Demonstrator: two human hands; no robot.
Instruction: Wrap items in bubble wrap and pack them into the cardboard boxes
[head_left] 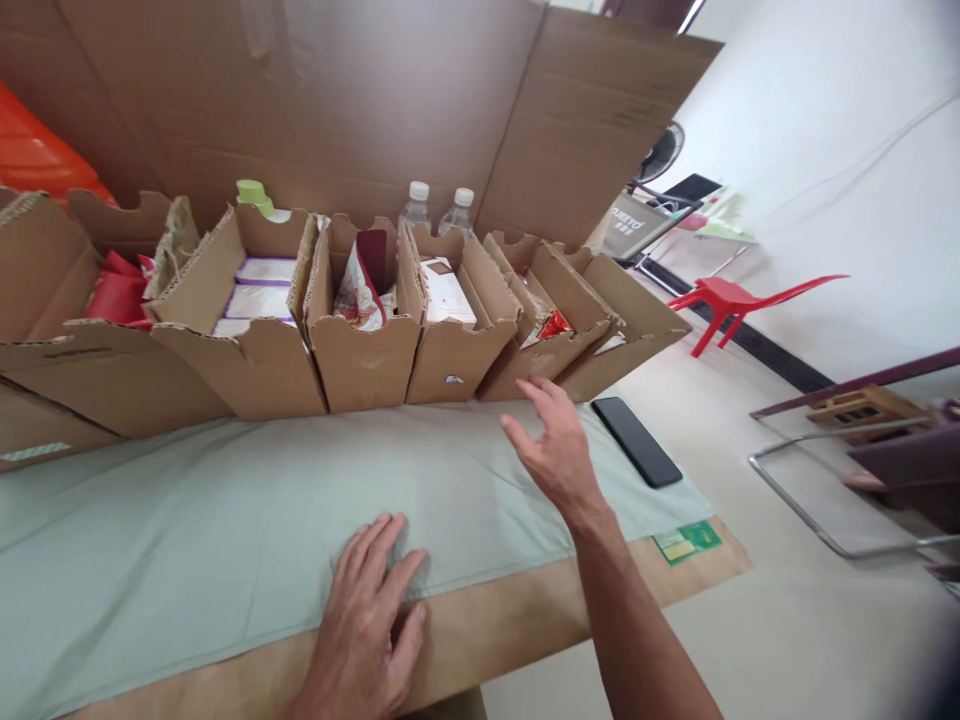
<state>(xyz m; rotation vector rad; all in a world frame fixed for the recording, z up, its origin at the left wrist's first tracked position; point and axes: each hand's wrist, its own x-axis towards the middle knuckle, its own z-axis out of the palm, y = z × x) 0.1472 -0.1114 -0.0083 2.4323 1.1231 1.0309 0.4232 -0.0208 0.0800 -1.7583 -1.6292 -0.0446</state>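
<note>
My left hand rests on the pale green cloth near the table's front edge, fingers spread, holding nothing. Raised over the cloth, my right hand has its thumb and fingers apart with nothing between them. It is nearest the front of a cardboard bin in which a red snack packet shows. A black phone lies to the right of that hand. Farther left, one bin holds a white box, another a maroon and white pouch, and another several purple-edged white packs.
The cardboard bins stand in a row before a tall cardboard panel. Two clear bottles are behind them. Red packets fill a left bin. A green card lies at the right edge. A red chair stands beyond.
</note>
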